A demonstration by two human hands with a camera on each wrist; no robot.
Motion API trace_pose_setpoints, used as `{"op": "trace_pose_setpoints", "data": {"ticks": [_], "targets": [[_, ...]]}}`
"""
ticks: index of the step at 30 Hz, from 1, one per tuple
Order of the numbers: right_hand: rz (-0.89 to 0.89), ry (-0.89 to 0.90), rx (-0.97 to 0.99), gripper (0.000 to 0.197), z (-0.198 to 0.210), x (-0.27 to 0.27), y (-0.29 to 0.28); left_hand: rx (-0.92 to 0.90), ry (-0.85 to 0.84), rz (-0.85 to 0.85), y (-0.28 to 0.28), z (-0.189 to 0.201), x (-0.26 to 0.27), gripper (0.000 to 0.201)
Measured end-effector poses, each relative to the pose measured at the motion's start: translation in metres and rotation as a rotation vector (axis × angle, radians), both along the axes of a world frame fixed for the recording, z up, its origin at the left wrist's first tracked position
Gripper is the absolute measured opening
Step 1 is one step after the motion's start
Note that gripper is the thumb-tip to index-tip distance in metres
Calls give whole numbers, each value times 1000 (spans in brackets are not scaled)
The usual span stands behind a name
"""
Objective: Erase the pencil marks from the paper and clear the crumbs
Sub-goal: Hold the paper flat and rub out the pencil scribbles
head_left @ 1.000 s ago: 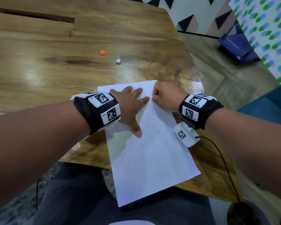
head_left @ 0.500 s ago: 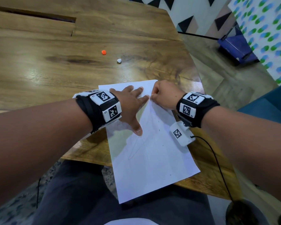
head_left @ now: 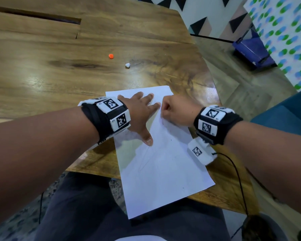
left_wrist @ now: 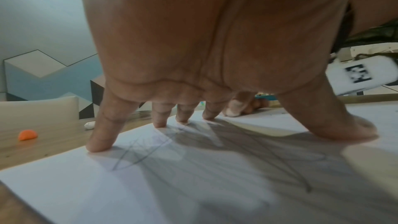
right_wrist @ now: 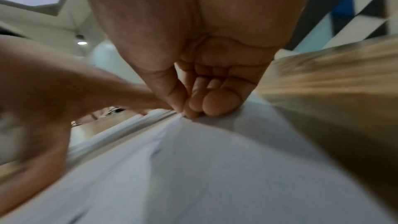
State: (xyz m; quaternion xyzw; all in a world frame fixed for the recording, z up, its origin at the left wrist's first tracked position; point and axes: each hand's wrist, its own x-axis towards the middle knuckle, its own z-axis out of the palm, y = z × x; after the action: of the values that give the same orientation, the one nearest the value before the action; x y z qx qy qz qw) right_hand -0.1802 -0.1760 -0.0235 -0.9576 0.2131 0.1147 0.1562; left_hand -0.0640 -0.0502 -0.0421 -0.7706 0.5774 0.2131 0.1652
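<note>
Paper [head_left: 163, 164], white, faint pencil marks [left_wrist: 146, 149], flat on wooden worktop [head_left: 42, 80], near end overhanging. Left hand [head_left: 139, 115] fingers [left_wrist: 103, 129] spread, pressing sheet; right hand [head_left: 175, 110] curled tight at far end, held object hidden.

A white rectangular sheet of paper [head_left: 163, 164] lies flat on the wooden table, slightly turned, and its near end hangs over the table edge. Grey pencil scribbles [left_wrist: 148, 146] cross its upper part, with some faint lines lower down. A few small dark crumbs [head_left: 171, 140] lie scattered on the sheet.
</note>
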Motion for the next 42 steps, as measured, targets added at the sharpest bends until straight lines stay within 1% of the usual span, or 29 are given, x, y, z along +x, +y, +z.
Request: {"op": "trace_pose_setpoints", "data": {"ticks": [2,5,7,10,12,14,17,19,22,26,28,29,31,33,35,39,40,42], "targets": [[-78,-40,-8,10,-1,10,-15,4,-3,-3,0,0,0,139],[-81,-48,-14,8,-3,7,-16,3,4,2,0,-1,-1,139],[-23,-35,9,6,-3,-5,-4,-1,7,4,0,-1,0,139],[113,58,88,7,-5,-27,23,1,6,1,0,-2,0,139],[159,93,126,7,-6,-34,33,3,5,-1,-1,-3,0,140],[117,54,91,7,-6,-28,24,2,8,1,-1,-3,0,139],[-26,-26,26,5,-5,-11,-2,-2,9,3,0,-2,0,138],[-61,-40,11,5,-7,-7,-9,-2,11,5,1,-2,0,137],[-4,-25,-7,7,-7,-16,8,1,15,2,2,-2,0,137],[144,63,138,6,-6,-40,41,7,4,4,1,-2,0,137],[190,97,138,6,-5,-44,45,8,-5,1,2,-2,-1,136],[177,92,107,6,-5,-41,40,4,-4,-1,2,-2,-1,136],[83,38,10,8,-4,-33,17,-12,5,-1,4,-1,-1,134],[-35,-13,-28,7,-1,-26,-8,-42,-1,-7,7,0,-2,130],[-85,-11,-9,6,-1,-24,-20,-92,-26,-40,12,3,-5,120],[-40,4,-54,6,-4,-25,-19,-209,-62,-113,20,5,-11,86],[-31,-3,-60,6,-5,-28,-16,-217,-54,-113,22,4,-12,83],[10,-9,-68,5,-5,-34,-5,-203,-37,-102,26,1,-12,85]]}}
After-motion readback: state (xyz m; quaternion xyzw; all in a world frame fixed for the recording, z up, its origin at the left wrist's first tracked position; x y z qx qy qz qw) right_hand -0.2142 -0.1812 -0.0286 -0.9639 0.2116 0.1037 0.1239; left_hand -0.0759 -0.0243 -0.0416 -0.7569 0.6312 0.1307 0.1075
